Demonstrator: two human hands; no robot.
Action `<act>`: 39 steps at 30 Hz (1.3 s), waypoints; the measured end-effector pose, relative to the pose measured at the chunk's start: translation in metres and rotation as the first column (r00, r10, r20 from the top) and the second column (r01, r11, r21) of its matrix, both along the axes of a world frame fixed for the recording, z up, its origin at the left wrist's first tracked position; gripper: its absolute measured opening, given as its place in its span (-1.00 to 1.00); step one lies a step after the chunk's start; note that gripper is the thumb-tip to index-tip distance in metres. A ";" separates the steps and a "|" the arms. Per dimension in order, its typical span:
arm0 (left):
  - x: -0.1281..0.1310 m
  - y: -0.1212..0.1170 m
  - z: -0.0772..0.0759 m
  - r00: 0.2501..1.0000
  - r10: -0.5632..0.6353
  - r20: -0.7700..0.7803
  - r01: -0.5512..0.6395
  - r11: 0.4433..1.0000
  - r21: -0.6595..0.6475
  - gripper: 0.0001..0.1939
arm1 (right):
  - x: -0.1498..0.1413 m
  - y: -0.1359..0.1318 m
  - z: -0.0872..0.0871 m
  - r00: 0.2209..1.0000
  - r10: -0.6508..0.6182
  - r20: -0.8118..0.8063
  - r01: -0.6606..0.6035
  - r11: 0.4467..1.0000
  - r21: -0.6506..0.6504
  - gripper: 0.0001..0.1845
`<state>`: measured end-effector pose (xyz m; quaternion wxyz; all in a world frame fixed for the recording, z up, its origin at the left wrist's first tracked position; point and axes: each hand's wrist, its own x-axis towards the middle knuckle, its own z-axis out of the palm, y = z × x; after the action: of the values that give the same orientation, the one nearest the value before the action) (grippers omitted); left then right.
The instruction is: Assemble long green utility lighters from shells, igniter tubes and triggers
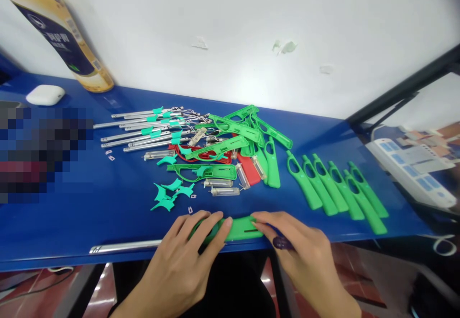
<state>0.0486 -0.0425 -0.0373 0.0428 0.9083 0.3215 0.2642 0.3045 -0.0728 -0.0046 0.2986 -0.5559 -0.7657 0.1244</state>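
A green long-nosed lighter (239, 228) lies along the front edge of the table, its metal tube (125, 246) pointing left. The fingers of my left hand (190, 255) are closed over its trigger end and partly hide it. My right hand (302, 246) pinches the right end of the handle between thumb and fingers. A short dark purple handle (282, 243) is tucked in that same hand; the rest of it is hidden. Just beyond my hands lie teal triggers (165, 197), clear fuel tanks (225, 191) and an open green casing half (201, 171).
Several metal tubes with wires (147, 129) lie at the back left, beside heaped green casing halves (237, 125). Several green handle shells (330, 184) stand in a row at right. A yellow bottle (61, 35) and white case (45, 95) are at far left.
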 end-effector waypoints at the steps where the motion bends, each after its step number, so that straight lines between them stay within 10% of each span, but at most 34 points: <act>1: 0.000 0.000 0.000 1.000 0.000 0.002 0.000 1.000 0.002 -0.45 | 0.000 -0.001 -0.001 1.000 0.002 0.014 -0.002 1.000 0.025 -0.57; 11: -0.002 0.002 0.000 1.000 0.000 0.005 0.000 1.000 0.019 -0.48 | 0.004 -0.003 0.008 0.998 -0.059 -0.012 0.060 0.997 0.047 -0.74; 15: -0.001 0.002 0.000 1.000 -0.010 0.004 0.010 1.000 0.009 -0.47 | 0.012 -0.007 0.034 0.936 -0.158 -0.313 0.159 0.987 -0.021 -0.72; 18: 0.000 0.003 0.000 1.000 -0.013 -0.005 0.013 1.000 0.001 -0.47 | 0.016 -0.005 0.050 0.790 -0.104 -0.604 0.045 0.993 -0.111 -0.36; 25: -0.001 0.004 0.001 1.000 -0.011 0.021 0.010 1.000 0.020 -0.49 | -0.010 0.019 0.051 0.226 -0.088 -0.970 -0.186 0.974 -0.132 -0.48; 39: 0.001 0.006 0.001 1.000 0.004 0.011 -0.004 1.000 0.022 -0.51 | -0.013 0.021 0.041 0.252 -0.099 -0.963 -0.196 0.969 -0.151 -0.44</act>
<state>0.0496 -0.0367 -0.0362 0.0343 0.9066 0.3202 0.2728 0.2912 -0.0514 0.0360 0.6303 -0.3710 -0.4184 0.5385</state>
